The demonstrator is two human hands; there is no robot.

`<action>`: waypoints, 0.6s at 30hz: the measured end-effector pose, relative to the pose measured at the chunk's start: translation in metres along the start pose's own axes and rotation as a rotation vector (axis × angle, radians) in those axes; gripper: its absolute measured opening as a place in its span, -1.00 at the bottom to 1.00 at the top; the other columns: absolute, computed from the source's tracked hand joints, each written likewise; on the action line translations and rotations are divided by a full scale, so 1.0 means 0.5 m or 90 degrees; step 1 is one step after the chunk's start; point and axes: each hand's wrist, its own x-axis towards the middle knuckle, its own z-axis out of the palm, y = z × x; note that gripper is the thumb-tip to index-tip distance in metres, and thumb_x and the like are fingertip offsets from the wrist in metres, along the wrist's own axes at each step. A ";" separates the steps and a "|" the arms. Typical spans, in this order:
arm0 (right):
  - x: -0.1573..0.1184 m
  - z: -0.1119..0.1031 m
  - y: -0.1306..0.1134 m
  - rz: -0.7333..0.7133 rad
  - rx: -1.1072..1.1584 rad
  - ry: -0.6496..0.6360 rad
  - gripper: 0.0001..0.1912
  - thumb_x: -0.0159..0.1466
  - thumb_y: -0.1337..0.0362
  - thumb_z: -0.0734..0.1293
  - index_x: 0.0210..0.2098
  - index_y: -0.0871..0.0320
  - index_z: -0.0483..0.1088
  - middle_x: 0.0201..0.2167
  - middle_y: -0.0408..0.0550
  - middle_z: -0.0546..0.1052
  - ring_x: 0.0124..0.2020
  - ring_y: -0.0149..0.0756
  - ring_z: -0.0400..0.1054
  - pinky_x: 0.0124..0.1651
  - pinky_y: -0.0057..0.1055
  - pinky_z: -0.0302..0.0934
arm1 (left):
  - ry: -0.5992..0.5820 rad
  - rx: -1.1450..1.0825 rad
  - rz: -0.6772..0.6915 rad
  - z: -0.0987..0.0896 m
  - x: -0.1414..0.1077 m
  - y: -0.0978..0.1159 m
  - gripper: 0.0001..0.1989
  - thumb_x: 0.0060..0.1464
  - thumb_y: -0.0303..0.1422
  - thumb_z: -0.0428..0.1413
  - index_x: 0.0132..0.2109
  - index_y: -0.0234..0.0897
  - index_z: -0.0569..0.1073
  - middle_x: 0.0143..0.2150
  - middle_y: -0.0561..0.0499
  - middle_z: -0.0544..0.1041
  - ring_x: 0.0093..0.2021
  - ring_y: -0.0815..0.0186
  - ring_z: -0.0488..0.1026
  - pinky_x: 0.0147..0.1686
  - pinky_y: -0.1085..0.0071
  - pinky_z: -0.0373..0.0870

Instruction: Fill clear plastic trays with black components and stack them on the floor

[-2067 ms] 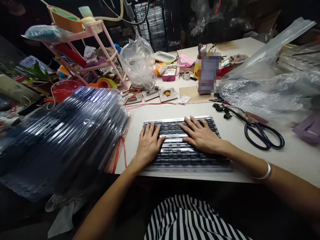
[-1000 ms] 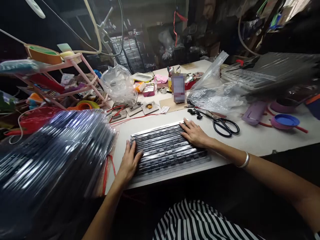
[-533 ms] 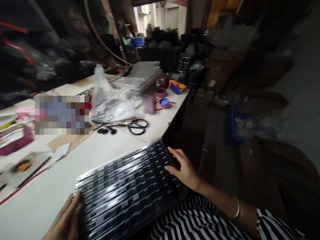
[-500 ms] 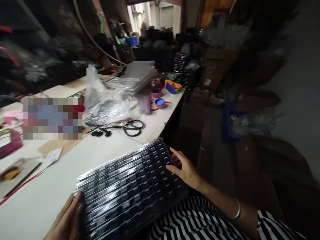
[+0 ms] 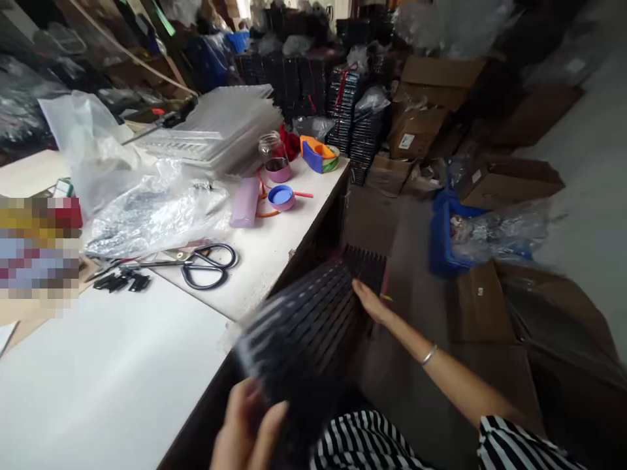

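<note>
Watching remotely, I see the left hand (image 5: 247, 424) pinching the near end of the tilted, ribbed dark tray (image 5: 306, 320) beside the table (image 5: 98, 372); the right hand (image 5: 371, 305) meets its far end, grip unclear. I'd support both ends evenly.

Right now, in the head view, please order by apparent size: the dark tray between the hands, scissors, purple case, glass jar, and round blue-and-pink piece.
1. Dark tray: largest, though blurred.
2. Scissors.
3. Purple case and glass jar: too alike to rank.
4. Round blue-and-pink piece: smallest.
</note>
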 end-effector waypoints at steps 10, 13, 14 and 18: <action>0.251 -0.258 0.024 0.106 -0.472 0.081 -0.65 0.30 0.16 0.26 0.01 0.20 0.31 -0.01 0.03 0.39 -0.07 -0.19 0.34 -0.05 -0.12 0.28 | -0.165 -0.400 -0.460 0.437 0.206 -0.117 -0.56 0.19 -0.11 -0.02 0.09 -0.30 0.19 -0.40 0.06 0.42 -0.48 0.35 0.43 -0.41 0.33 0.45; 0.290 -0.219 0.042 0.122 -0.597 0.112 -0.63 0.30 0.15 0.26 0.04 0.18 0.30 0.03 0.04 0.36 -0.02 -0.16 0.31 0.00 -0.06 0.24 | -0.140 -0.437 -0.510 0.472 0.233 -0.139 -0.67 0.20 -0.20 0.00 0.01 -0.32 0.33 -0.21 -0.04 0.45 -0.36 0.35 0.43 -0.38 0.33 0.45; 0.297 -0.205 0.051 0.128 -0.633 0.129 -0.62 0.30 0.15 0.26 0.05 0.18 0.29 0.05 0.05 0.35 0.00 -0.14 0.30 0.01 -0.05 0.23 | -0.131 -0.447 -0.521 0.475 0.241 -0.144 -0.68 0.19 -0.21 0.02 -0.01 -0.32 0.35 -0.17 -0.05 0.45 -0.32 0.33 0.44 -0.36 0.32 0.45; 0.303 -0.176 0.081 0.149 -0.740 0.194 -0.60 0.30 0.14 0.25 0.08 0.17 0.26 0.08 0.06 0.32 0.04 -0.11 0.27 0.04 0.00 0.19 | -0.102 -0.480 -0.543 0.468 0.267 -0.167 -0.69 0.17 -0.22 0.05 -0.03 -0.33 0.38 -0.12 -0.07 0.45 -0.24 0.28 0.45 -0.28 0.25 0.45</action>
